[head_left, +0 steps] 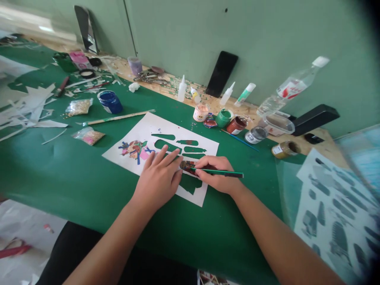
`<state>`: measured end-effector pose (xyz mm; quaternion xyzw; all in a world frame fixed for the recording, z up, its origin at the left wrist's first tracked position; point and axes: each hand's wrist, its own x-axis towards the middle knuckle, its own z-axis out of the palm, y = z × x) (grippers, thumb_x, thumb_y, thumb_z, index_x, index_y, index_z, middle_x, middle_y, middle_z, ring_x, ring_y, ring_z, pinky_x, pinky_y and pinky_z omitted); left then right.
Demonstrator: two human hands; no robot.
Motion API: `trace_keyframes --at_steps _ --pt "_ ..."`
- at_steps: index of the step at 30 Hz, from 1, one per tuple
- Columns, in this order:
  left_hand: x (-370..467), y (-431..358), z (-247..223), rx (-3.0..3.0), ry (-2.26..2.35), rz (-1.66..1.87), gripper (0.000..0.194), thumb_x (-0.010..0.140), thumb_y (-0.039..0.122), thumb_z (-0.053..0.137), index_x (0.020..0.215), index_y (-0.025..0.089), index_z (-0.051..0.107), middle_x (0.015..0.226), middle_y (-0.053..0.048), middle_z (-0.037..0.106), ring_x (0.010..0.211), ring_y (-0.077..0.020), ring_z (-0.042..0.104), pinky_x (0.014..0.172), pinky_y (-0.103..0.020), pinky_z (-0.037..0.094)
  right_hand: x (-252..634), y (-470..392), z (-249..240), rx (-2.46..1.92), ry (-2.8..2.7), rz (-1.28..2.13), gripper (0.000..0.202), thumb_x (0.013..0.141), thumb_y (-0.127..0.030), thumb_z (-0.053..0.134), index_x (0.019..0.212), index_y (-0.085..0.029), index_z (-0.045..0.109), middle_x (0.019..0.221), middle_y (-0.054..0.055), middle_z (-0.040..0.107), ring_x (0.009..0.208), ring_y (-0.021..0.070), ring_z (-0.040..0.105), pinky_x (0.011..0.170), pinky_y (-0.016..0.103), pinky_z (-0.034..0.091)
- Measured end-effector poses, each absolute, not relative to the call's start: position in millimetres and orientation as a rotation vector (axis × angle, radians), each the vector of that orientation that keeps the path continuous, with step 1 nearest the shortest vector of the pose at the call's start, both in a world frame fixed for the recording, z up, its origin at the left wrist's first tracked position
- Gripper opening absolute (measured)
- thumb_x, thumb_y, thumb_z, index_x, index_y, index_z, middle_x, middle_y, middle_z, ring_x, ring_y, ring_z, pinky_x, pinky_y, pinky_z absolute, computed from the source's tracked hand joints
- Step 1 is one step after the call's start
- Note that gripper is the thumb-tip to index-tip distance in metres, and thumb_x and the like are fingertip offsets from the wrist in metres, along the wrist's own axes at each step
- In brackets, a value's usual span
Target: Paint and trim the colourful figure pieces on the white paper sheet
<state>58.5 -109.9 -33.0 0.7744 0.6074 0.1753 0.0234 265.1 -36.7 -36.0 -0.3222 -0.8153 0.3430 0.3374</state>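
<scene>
1. While the left hand (160,174) presses palm down with its fingers slightly spread, the right hand (218,172) pinches a slim green-and-black pen-like tool (228,173) between thumb and fingers.
2. Just beside the left hand's thumb, at the tool's inner end, is a dark, reddish-brown mottled patch (187,165); whether the tip touches it I cannot tell.
3. Beneath both hands, a white paper sheet (148,124) with long cut-outs lies on a smooth green table covering (89,170).
4. On the sheet's left part sits a cluster of multicoloured scraps (133,150).
5. Beyond the sheet stand an open glass jar of green paint (224,118) and an open jar of reddish-brown paint (237,125).
6. Farther back, a black rectangular phone (222,74) leans against the pale green wall (178,35).
</scene>
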Motion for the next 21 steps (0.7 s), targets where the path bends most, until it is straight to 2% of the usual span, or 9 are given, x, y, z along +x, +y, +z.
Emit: trace_keyframes --at_steps 4,7,10,14,21 --pt "48.7 -81.2 -28.2 2.468 1.785 0.498 0.042 0.098 0.024 0.046 0.137 0.017 0.060 0.157 -0.009 0.044 0.149 -0.0364 0.031 0.119 -0.064 0.028 266.0 -36.5 -37.1 -0.785 -2.146 0.883 0.003 0.082 -0.019 0.067 0.079 -0.019 0.067 0.077 0.002 0.074 0.066 0.0136 0.067 0.062 0.025 0.052" --pt "42.9 -67.1 -26.7 2.479 1.627 0.491 0.048 0.098 0.027 0.046 0.145 0.017 0.051 0.162 -0.007 0.034 0.153 -0.0324 0.022 0.122 -0.057 0.025 264.7 -37.6 -36.3 -0.768 -2.182 0.858 0.004 0.083 -0.017 0.066 0.080 -0.020 0.066 0.079 0.002 0.074 0.069 0.0144 0.068 0.064 0.026 0.053" --pt "40.5 -60.8 -30.2 2.459 1.499 0.461 0.048 0.099 0.031 0.047 0.146 0.019 0.051 0.160 -0.005 0.039 0.151 -0.0289 0.027 0.124 -0.052 0.025 263.4 -38.5 -35.2 -0.773 -2.190 0.849 0.004 0.083 -0.016 0.066 0.081 -0.020 0.066 0.080 0.002 0.074 0.070 0.0147 0.069 0.064 0.026 0.053" --pt "40.4 -59.5 -35.8 2.437 1.492 0.442 0.042 0.099 0.032 0.050 0.138 0.022 0.059 0.154 -0.002 0.048 0.150 -0.0273 0.031 0.125 -0.052 0.022 263.1 -37.9 -34.9 -0.761 -2.176 0.876 0.005 0.083 -0.015 0.067 0.082 -0.020 0.067 0.083 0.003 0.075 0.074 0.0158 0.071 0.069 0.028 0.056" --pt "39.2 -56.4 -34.1 2.398 1.464 0.405 0.044 0.098 0.036 0.051 0.139 0.022 0.059 0.155 -0.002 0.046 0.151 -0.0282 0.030 0.125 -0.053 0.022 262.9 -36.2 -36.0 -0.742 -2.184 0.911 0.006 0.082 -0.013 0.068 0.083 -0.019 0.068 0.084 0.004 0.076 0.077 0.0167 0.073 0.072 0.028 0.057"
